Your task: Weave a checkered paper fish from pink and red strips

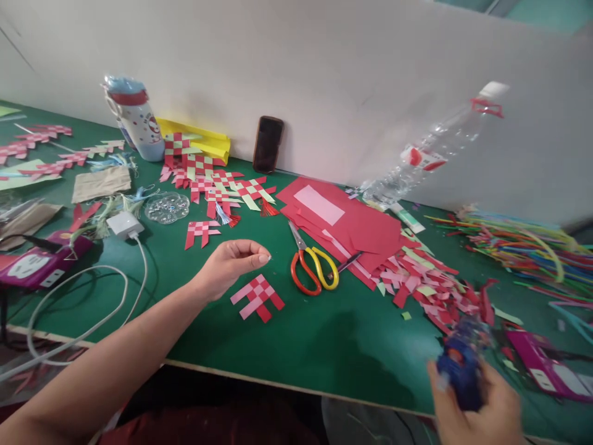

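Note:
My left hand (pixel 231 264) hovers palm-up over the green table (pixel 324 346), its fingertips pinched together; whatever they hold is too small to make out. Just below it lies a woven red-and-pink paper piece (pixel 258 298). My right hand (pixel 477 402), at the lower right by the table edge, is closed around a blurred blue object (pixel 461 364). Orange-and-yellow scissors (pixel 311 262) lie open between the two hands.
Red paper sheets (pixel 352 222) and cut paper strips (pixel 426 281) lie at centre right. More woven pieces (pixel 208 179), a bead dish (pixel 167 207), a phone (pixel 267 144), a water bottle (pixel 136 117), a plastic bottle (pixel 430 151), a charger with cable (pixel 124 224) and coloured sticks (pixel 519 241) surround them.

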Demonstrator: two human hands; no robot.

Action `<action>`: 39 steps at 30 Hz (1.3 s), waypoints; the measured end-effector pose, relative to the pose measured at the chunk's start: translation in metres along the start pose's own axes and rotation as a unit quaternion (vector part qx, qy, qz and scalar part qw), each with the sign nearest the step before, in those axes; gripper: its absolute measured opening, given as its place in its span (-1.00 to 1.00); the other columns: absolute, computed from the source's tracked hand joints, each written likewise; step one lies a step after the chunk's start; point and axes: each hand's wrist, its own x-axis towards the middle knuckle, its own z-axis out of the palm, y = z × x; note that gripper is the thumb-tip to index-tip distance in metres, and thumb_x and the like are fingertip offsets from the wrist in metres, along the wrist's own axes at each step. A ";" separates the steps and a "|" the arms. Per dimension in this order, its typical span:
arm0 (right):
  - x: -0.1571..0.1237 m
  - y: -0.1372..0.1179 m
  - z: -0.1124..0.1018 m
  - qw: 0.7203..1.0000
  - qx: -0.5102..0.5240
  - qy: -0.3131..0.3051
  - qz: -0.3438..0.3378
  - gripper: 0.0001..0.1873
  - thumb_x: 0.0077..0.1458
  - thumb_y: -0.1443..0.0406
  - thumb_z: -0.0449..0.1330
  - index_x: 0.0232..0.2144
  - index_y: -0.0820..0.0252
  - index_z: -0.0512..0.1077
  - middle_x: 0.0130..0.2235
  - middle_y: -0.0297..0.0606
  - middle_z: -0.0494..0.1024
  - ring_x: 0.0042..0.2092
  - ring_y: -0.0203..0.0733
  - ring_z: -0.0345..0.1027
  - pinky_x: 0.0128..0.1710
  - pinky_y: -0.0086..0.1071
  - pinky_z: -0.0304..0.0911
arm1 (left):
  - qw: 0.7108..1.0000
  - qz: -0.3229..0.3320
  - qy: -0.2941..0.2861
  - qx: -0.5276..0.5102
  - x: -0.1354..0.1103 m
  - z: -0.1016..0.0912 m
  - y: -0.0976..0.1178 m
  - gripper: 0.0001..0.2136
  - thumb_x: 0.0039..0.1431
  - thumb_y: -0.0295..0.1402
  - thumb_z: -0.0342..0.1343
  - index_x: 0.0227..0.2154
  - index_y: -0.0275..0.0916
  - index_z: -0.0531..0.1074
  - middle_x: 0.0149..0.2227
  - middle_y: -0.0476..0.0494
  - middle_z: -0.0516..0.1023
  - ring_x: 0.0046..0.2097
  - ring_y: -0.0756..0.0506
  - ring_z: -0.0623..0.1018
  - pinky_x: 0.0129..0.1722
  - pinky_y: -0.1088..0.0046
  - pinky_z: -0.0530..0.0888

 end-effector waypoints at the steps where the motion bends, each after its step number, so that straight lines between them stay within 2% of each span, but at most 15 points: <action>1: -0.001 0.007 0.003 0.999 -0.041 -0.004 0.024 -0.39 -0.05 -0.07 0.20 -0.05 0.19 0.38 -0.27 -0.01 0.50 -0.45 0.00 0.36 -0.60 -0.25 0.16 | 1.000 0.009 0.010 0.002 0.000 -0.001 0.002 -0.80 0.00 -0.25 0.37 -0.43 -0.29 0.57 -0.42 -0.03 0.49 -0.37 0.06 0.36 -0.32 0.54 0.31; 3: -0.006 0.017 0.009 0.997 -0.061 -0.023 0.028 -0.37 -0.05 -0.11 0.14 -0.05 0.17 0.39 -0.19 0.00 0.53 -0.36 0.06 0.43 -0.53 -0.21 0.25 | 0.999 0.035 0.037 -0.006 -0.003 -0.003 0.009 -0.78 -0.06 -0.23 0.40 -0.45 -0.28 0.57 -0.42 -0.04 0.51 -0.36 0.05 0.39 -0.31 0.53 0.33; 5: -0.014 0.021 0.013 0.998 -0.046 -0.048 0.016 -0.36 0.00 -0.11 0.09 -0.01 0.18 0.36 -0.11 -0.02 0.54 -0.19 0.13 0.46 -0.35 -0.15 0.34 | 0.995 0.072 0.066 -0.012 -0.007 -0.005 0.015 -0.77 -0.11 -0.24 0.43 -0.48 -0.26 0.56 -0.45 -0.02 0.50 -0.37 0.04 0.40 -0.31 0.52 0.34; 7: -0.020 0.019 0.017 0.997 -0.040 -0.071 0.011 -0.36 0.05 -0.09 0.06 0.02 0.22 0.34 -0.10 0.00 0.54 -0.10 0.14 0.44 -0.18 -0.08 0.35 | 0.991 0.095 0.095 -0.020 -0.014 -0.008 0.021 -0.80 -0.11 -0.26 0.43 -0.47 -0.23 0.56 -0.44 0.00 0.51 -0.36 0.03 0.41 -0.30 0.51 0.35; 11: -0.024 0.012 0.018 0.994 -0.055 -0.091 -0.015 -0.45 0.13 0.02 0.06 0.06 0.21 0.33 -0.05 -0.04 0.51 -0.03 0.08 0.38 -0.03 -0.06 0.29 | 0.991 0.066 0.111 0.020 -0.033 -0.015 0.023 -0.87 -0.05 -0.31 0.41 -0.44 -0.16 0.58 -0.45 0.04 0.51 -0.32 0.02 0.40 -0.30 0.50 0.33; 17: -0.021 0.013 0.011 0.992 -0.057 -0.107 -0.031 -0.49 0.13 0.07 0.12 0.07 0.17 0.35 -0.10 -0.09 0.51 -0.08 0.05 0.35 -0.04 -0.06 0.28 | 0.985 -0.002 0.139 0.106 -0.060 -0.012 0.010 -0.84 -0.11 -0.21 0.42 -0.48 -0.09 0.59 -0.40 0.02 0.53 -0.27 -0.04 0.41 -0.27 0.46 0.37; 21: -0.023 0.016 0.004 0.993 -0.048 -0.105 -0.029 -0.46 0.10 0.08 0.16 0.09 0.17 0.32 -0.05 -0.09 0.50 -0.06 0.04 0.36 -0.03 -0.08 0.29 | 0.982 -0.036 0.147 0.117 -0.065 -0.010 -0.001 -0.81 -0.20 -0.24 0.46 -0.47 -0.08 0.60 -0.40 0.05 0.54 -0.28 -0.03 0.42 -0.27 0.50 0.39; 24: -0.030 0.022 -0.002 0.995 -0.034 -0.094 -0.031 -0.47 0.10 0.08 0.16 0.09 0.15 0.32 -0.03 -0.10 0.48 -0.04 0.03 0.37 -0.03 -0.09 0.29 | 0.979 -0.058 0.153 0.120 -0.067 -0.014 -0.010 -0.78 -0.20 -0.20 0.46 -0.47 -0.10 0.60 -0.39 0.02 0.54 -0.29 -0.03 0.42 -0.30 0.51 0.41; 28: -0.045 0.038 -0.008 0.994 -0.029 -0.094 -0.038 -0.50 0.13 0.06 0.14 0.06 0.15 0.35 -0.09 -0.11 0.50 -0.06 0.02 0.38 -0.06 -0.10 0.32 | 0.979 -0.055 0.176 0.082 -0.067 -0.022 -0.024 -0.64 -0.36 -0.10 0.50 -0.47 -0.17 0.60 -0.39 -0.01 0.55 -0.27 -0.02 0.43 -0.31 0.60 0.43; 31: -0.053 0.046 -0.009 0.993 -0.050 -0.087 -0.057 -0.51 0.16 0.02 0.11 0.03 0.17 0.37 -0.10 -0.08 0.51 -0.07 0.02 0.38 -0.09 -0.10 0.34 | 0.980 -0.062 0.181 0.058 -0.067 -0.025 -0.032 -0.59 -0.43 -0.11 0.51 -0.47 -0.20 0.59 -0.40 0.00 0.55 -0.28 0.02 0.44 -0.30 0.68 0.42; 36: -0.054 0.045 -0.003 0.991 -0.072 -0.060 -0.098 -0.54 0.23 -0.01 0.04 -0.03 0.17 0.41 -0.13 -0.09 0.51 -0.12 -0.02 0.42 -0.14 -0.16 0.38 | 0.982 -0.066 0.171 0.053 -0.068 -0.026 -0.036 -0.58 -0.41 -0.11 0.51 -0.47 -0.23 0.58 -0.40 0.00 0.54 -0.29 0.03 0.43 -0.29 0.70 0.41; 39: -0.048 0.040 -0.002 0.988 -0.083 -0.050 -0.119 -0.53 0.26 -0.03 -0.02 -0.09 0.17 0.44 -0.17 -0.10 0.53 -0.19 -0.06 0.46 -0.21 -0.21 0.40 | 0.984 -0.047 0.161 0.057 -0.068 -0.028 -0.039 -0.64 -0.29 -0.15 0.48 -0.44 -0.24 0.57 -0.39 0.00 0.54 -0.29 0.03 0.43 -0.28 0.67 0.40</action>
